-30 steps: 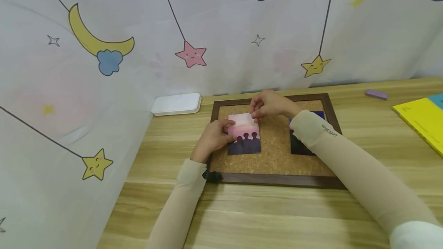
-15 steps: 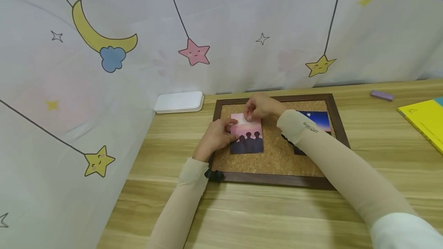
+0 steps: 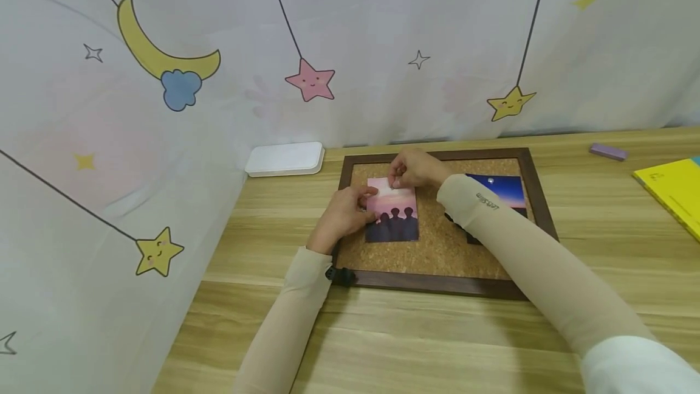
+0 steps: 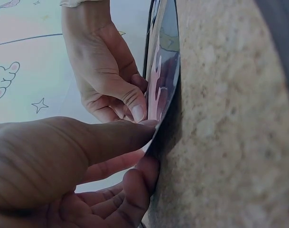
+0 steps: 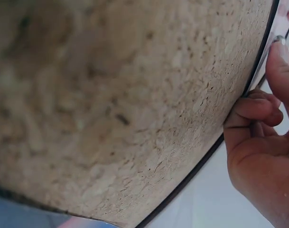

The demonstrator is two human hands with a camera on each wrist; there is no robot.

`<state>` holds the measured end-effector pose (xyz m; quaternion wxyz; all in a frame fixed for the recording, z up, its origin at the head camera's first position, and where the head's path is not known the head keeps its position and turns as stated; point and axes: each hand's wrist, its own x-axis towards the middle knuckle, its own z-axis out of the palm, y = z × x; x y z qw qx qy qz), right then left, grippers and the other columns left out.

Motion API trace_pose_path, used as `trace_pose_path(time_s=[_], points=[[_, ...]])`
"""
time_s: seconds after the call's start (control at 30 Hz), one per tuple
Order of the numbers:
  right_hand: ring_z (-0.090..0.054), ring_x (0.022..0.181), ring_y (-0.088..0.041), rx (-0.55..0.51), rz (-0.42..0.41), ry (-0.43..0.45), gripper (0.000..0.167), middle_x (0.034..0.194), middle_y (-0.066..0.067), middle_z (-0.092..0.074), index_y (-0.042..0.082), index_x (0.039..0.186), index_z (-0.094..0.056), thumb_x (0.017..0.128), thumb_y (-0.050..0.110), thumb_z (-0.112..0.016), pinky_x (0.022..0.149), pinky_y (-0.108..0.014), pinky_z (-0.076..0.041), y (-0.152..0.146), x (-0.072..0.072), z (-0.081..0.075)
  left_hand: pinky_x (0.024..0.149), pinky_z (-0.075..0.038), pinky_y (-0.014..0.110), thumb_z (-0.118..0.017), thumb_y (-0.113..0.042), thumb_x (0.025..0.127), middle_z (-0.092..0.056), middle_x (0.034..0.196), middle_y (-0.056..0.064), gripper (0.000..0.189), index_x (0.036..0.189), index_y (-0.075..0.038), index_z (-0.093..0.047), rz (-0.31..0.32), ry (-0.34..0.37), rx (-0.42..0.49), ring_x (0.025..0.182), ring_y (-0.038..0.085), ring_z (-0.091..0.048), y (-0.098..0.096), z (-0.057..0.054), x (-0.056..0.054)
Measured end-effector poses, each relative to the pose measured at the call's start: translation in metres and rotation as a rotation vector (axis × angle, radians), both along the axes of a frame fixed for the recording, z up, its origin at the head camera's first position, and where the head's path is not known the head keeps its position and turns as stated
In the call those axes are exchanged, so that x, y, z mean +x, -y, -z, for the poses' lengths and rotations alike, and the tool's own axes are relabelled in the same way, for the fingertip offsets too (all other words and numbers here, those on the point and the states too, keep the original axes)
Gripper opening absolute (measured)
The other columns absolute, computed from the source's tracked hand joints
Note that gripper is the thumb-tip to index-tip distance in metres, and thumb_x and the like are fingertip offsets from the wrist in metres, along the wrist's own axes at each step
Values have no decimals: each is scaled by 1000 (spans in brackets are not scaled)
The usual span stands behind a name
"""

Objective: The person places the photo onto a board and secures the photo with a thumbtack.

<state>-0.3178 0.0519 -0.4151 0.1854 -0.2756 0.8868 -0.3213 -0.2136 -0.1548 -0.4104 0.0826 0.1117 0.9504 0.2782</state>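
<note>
A cork board [image 3: 437, 254] in a dark brown frame lies on the table. On its left part is a photo card [image 3: 392, 225] with a pink sky and dark figures. My left hand [image 3: 346, 211] holds the card's left edge, thumb and forefinger spread over it; in the left wrist view the card bows away from the cork. At the card's top, my right hand [image 3: 417, 169] pinches a small shiny thumbtack [image 5: 278, 39] between thumb and forefinger. A blue night-sky card [image 3: 503, 190] lies on the right part of the board, partly hidden by my right sleeve.
A white case [image 3: 285, 158] stands behind the board to the left. At the back right lies a small purple block [image 3: 608, 151], with a yellow booklet [image 3: 672, 190] at the right edge. A patterned white curtain [image 3: 372, 35] hangs behind the table.
My right hand has moved left from the card's top right corner to the middle of its top, uncovering more of the blue card. My left hand stays on the card's left edge.
</note>
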Motion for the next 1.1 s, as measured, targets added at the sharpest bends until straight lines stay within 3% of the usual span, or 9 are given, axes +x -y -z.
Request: trace_pose_path(time_s=[0.27,0.67,1.1], points=[[-52,80,-18,1,26,29,9,83,1,-66,11,89,-79,96,7,-75,70,-31,-42,-1,-1,0,78,-48,29,-81,-9,91,-75,102,12,47,137,-5,-72,2,-8,-1,88,19,-62,0,0,0],[-56,94,-21,2,128,98,11,113,-8,-76,13,91,-81,94,22,-77,77,-32,-44,1,3,-6,91,-55,40,-79,-9,94,-76,111,15,46,139,-5,-71,-13,-5,-19,100,26,-67,-2,0,1],[-53,83,-19,7,169,101,11,107,-5,-74,13,84,-79,92,21,-77,67,-30,-43,1,2,-4,91,-49,41,-78,-5,93,-70,105,18,42,134,-4,-73,-2,-66,-56,103,29,-58,-4,3,3]])
